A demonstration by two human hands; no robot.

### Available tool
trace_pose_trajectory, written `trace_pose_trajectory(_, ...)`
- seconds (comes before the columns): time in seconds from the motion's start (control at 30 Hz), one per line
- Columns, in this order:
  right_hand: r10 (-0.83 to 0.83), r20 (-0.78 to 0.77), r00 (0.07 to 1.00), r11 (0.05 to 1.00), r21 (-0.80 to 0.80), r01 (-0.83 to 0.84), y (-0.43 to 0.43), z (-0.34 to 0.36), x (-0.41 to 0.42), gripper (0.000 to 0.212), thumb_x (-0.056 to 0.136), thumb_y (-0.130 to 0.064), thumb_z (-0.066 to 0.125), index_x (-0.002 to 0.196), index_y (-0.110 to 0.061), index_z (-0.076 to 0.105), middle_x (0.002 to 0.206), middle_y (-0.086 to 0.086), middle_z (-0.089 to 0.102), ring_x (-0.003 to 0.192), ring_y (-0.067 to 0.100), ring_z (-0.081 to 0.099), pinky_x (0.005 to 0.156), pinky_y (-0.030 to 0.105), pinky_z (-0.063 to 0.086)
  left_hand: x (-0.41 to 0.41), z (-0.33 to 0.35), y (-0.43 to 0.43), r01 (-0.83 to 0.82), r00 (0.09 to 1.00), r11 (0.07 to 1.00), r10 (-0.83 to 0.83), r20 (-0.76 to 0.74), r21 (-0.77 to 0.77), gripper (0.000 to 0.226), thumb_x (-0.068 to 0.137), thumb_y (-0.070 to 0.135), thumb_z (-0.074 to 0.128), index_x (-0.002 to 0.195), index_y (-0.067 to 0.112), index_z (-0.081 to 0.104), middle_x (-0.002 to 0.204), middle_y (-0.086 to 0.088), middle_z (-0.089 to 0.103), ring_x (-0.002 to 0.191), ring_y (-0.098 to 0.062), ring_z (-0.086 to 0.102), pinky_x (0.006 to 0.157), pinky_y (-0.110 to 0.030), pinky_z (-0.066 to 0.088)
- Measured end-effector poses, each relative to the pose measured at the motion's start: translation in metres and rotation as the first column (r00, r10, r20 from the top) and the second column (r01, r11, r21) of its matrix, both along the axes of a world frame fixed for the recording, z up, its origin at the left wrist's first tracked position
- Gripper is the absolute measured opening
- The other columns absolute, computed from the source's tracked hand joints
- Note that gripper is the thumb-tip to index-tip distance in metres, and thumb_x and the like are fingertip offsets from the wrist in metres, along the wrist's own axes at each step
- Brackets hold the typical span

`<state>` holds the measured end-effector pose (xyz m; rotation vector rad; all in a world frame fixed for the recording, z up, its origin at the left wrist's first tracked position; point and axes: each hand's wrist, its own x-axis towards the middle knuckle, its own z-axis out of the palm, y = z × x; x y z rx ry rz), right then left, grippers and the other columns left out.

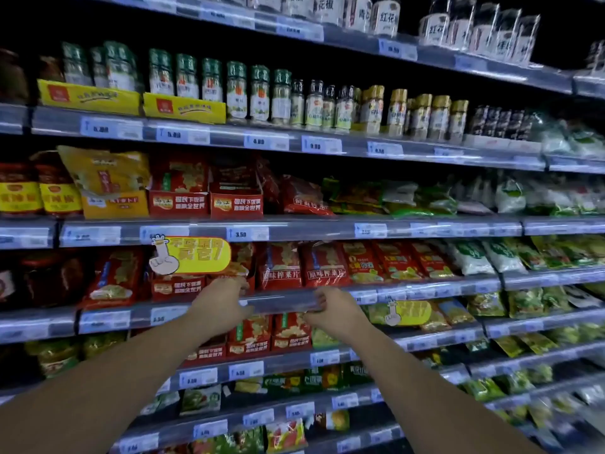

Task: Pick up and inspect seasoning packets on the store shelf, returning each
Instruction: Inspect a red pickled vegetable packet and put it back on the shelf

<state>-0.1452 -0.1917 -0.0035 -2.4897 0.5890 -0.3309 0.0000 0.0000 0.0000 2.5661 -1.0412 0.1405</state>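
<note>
Left hand (222, 301) reaches over shelf rail (281, 301), touching boxed packet (241, 260); right hand (335, 311) curled at rail, well apart from left; grips unclear. Upright red packets (324, 265) just above right hand, nearer it.

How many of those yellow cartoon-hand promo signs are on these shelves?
2. One yellow sign hangs just above the left hand; a second yellow sign hangs one shelf lower, right of the right hand. Blurred far shelves might hide more.

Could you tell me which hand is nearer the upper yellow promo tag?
Left. The left hand sits just below and right of the upper yellow promo tag; the right hand is farther right.
</note>
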Motion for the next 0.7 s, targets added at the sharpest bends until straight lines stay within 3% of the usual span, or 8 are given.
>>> trace_pose_trajectory(0.07, 0.024, 0.018, 1.000, 1.000, 0.002, -0.024, -0.023, -0.001, 0.015, 0.063, 0.086, -0.034, 0.075, 0.140, -0.011, 0.051, 0.119, 0.006, 0.065, 0.089, 0.017, 0.061, 0.078, 0.032, 0.057, 0.008, -0.002, -0.024, -0.027, 1.000, 0.999, 0.027, -0.009, -0.037, 0.056, 0.085, 0.036, 0.070, 0.135, 0.014, 0.058, 0.129, -0.005, 0.068, 0.115, -0.021, 0.064, 0.095, -0.033, 0.054)
trace_pose_trajectory(0.17, 0.084, 0.008, 0.996, 0.996, -0.005, -0.084, -0.059, 0.001, 0.048, 0.064, 0.085, -0.033, 0.075, 0.141, -0.013, 0.052, 0.126, 0.006, 0.064, 0.095, 0.017, 0.060, 0.086, 0.031, 0.055, 0.023, -0.003, -0.061, -0.073, 0.997, 0.995, 0.073, -0.001, -0.062, 0.048, 0.084, 0.032, 0.071, 0.129, 0.016, 0.062, 0.123, -0.003, 0.072, 0.109, -0.019, 0.068, 0.093, -0.035, 0.056)
trace_pose_trajectory(0.33, 0.158, 0.065, 0.985, 0.987, 0.019, -0.160, -0.101, 0.003, 0.102, 0.060, 0.083, -0.030, 0.077, 0.136, -0.013, 0.055, 0.120, 0.007, 0.069, 0.102, 0.021, 0.067, 0.085, 0.033, 0.056, 0.044, -0.006, -0.109, -0.146, 0.989, 0.988, 0.146, -0.001, -0.055, 0.046, 0.087, 0.031, 0.069, 0.130, 0.018, 0.060, 0.124, -0.001, 0.071, 0.111, -0.018, 0.066, 0.093, -0.035, 0.056)
trace_pose_trajectory(0.47, 0.172, 0.037, 0.984, 0.981, 0.090, -0.174, -0.113, 0.000, 0.140, 0.044, 0.081, -0.028, 0.077, 0.117, -0.009, 0.060, 0.104, 0.009, 0.071, 0.088, 0.024, 0.071, 0.073, 0.037, 0.061, 0.058, -0.011, -0.123, -0.235, 0.972, 0.970, 0.234, -0.022, -0.056, 0.051, 0.088, 0.030, 0.067, 0.136, 0.016, 0.057, 0.122, -0.006, 0.072, 0.110, -0.021, 0.067, 0.090, -0.034, 0.057)
trace_pose_trajectory(0.53, 0.160, 0.004, 0.987, 0.981, 0.107, -0.159, -0.114, -0.006, 0.155, 0.046, 0.080, -0.031, 0.076, 0.115, -0.004, 0.060, 0.104, 0.012, 0.070, 0.091, 0.027, 0.071, 0.069, 0.036, 0.059, 0.063, -0.013, -0.125, -0.289, 0.957, 0.953, 0.288, -0.033, -0.087, 0.052, 0.088, 0.030, 0.066, 0.137, 0.016, 0.056, 0.120, -0.007, 0.072, 0.111, -0.021, 0.067, 0.088, -0.033, 0.058)
trace_pose_trajectory(0.63, 0.145, 0.002, 0.989, 0.984, 0.103, -0.144, -0.112, -0.028, 0.183, 0.068, 0.074, -0.038, 0.070, 0.129, 0.001, 0.056, 0.117, 0.017, 0.066, 0.104, 0.030, 0.067, 0.080, 0.034, 0.058, 0.068, -0.017, -0.124, -0.313, 0.950, 0.941, 0.312, -0.030, -0.129, 0.051, 0.088, 0.030, 0.064, 0.137, 0.018, 0.057, 0.118, -0.005, 0.073, 0.111, -0.020, 0.065, 0.089, -0.033, 0.057)
trace_pose_trajectory(0.7, 0.108, 0.010, 0.994, 0.983, 0.148, -0.108, -0.106, -0.025, 0.189, 0.057, 0.079, -0.032, 0.069, 0.125, -0.001, 0.059, 0.117, 0.015, 0.067, 0.105, 0.030, 0.067, 0.085, 0.034, 0.058, 0.070, -0.018, -0.123, -0.312, 0.950, 0.938, 0.307, -0.052, -0.153, 0.051, 0.088, 0.030, 0.065, 0.137, 0.019, 0.058, 0.118, -0.004, 0.073, 0.108, -0.018, 0.067, 0.087, -0.033, 0.058)
